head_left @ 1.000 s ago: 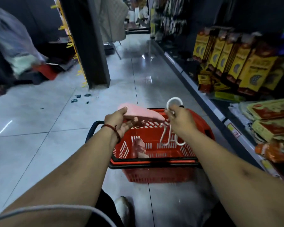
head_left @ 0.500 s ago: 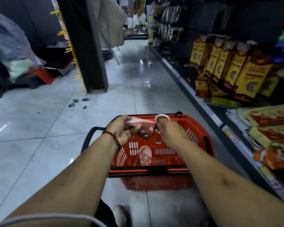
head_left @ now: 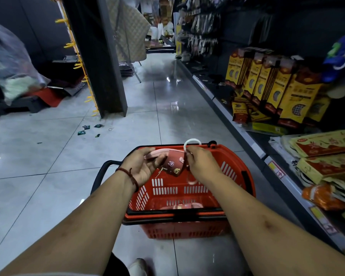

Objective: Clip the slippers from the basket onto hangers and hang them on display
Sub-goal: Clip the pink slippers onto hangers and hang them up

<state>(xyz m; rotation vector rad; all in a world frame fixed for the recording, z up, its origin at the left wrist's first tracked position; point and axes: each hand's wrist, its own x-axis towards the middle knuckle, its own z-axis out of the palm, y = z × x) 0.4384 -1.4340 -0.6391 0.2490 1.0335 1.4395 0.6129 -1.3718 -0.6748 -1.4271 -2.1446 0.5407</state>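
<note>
Holding a pink slipper above the red basket, our left hand has its fingers curled round the sole, and the patterned strap hangs down towards the inside of the basket. We note a white hanger against the slipper's right edge. Its round hook rises above the basket's far rim. Our right hand pinches the hanger just below the hook, fingers bent. The lower part of the hanger is blurred and partly hidden, so we cannot tell whether its clip bites the slipper. A second pink slipper lies on the basket's bottom, near the front wall. A red cord bracelet circles the left wrist. The basket stands on a grey tiled floor. Right of the basket runs a shelf carrying yellow boxes. Beyond the basket, to its left, stands a dark pillar.
</note>
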